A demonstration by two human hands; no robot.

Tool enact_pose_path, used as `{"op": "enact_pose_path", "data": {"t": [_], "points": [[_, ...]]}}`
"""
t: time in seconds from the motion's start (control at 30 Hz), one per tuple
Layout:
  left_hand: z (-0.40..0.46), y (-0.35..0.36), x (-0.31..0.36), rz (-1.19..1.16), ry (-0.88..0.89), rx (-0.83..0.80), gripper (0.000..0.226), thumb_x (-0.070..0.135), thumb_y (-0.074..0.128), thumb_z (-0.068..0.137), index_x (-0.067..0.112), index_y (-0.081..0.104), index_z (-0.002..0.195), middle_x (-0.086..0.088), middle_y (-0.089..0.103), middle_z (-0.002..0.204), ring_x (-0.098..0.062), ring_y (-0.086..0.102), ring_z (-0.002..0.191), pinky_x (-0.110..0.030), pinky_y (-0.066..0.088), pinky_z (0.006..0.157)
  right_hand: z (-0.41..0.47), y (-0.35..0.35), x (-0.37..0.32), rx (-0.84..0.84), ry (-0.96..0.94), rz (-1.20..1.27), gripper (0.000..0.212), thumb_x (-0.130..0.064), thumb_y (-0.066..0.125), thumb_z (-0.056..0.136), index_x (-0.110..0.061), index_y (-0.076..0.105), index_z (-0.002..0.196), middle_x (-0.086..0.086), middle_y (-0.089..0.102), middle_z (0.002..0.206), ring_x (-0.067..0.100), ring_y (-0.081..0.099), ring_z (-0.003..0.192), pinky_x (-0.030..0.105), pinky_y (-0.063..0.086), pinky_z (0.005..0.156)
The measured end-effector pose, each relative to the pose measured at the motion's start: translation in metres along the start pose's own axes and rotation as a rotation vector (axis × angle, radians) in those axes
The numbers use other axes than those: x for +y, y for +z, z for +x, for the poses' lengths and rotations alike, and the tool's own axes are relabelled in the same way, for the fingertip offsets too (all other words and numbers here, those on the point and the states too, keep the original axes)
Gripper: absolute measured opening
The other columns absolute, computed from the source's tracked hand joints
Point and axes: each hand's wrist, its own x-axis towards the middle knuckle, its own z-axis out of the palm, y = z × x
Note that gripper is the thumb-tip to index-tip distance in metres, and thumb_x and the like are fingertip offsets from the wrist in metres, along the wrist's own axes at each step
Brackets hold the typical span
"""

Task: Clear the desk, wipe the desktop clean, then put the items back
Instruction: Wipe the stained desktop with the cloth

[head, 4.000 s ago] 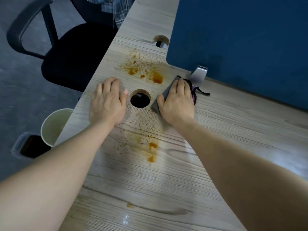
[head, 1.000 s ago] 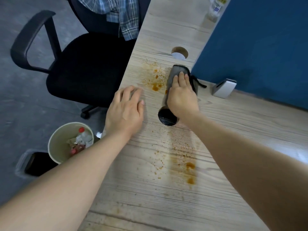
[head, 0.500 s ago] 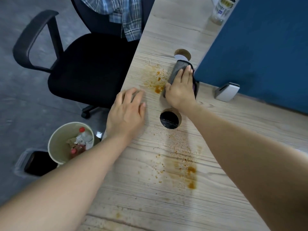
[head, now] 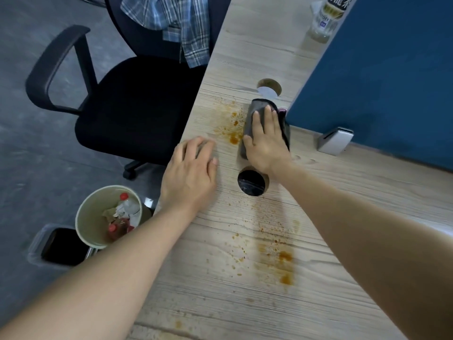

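The desk (head: 355,217) under both hands carries no loose items near them, so the clearing step looks done here, and the wiping is underway but far from finished. Of the mess, the biggest patch is the orange-brown stain (head: 277,261) nearer the person than the right hand, behind its wrist, apparently untouched; a second stain (head: 229,123) lies between the two hands' fingertips, just left of the cloth. The right hand (head: 266,141) presses flat, fingers straight, on the grey cloth (head: 255,106), which sits beyond the round cable hole (head: 252,182). The left hand (head: 190,173) rests open, palm down, at the desk edge, holding nothing. A bottle (head: 323,18) stands far beyond the right hand. Putting items back remains, by my judgement.
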Motion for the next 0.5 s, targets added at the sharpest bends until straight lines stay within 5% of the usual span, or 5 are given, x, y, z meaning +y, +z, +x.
{"op": "enact_pose_path", "data": {"t": [0.5], "points": [[0.001,0.001,-0.001,0.019,0.008,0.005,0.041,0.033,0.035,0.098,0.020,0.048,0.134,0.002,0.045,0.135,-0.018,0.036,0.119,-0.031,0.040,0.096,0.009,0.002,-0.006,0.000,-0.134,-0.112,0.061,-0.039,0.024,0.102,-0.016,-0.002,0.152,0.002,-0.017,0.158,0.020,-0.020,0.144,0.033,-0.011,0.116]]}}
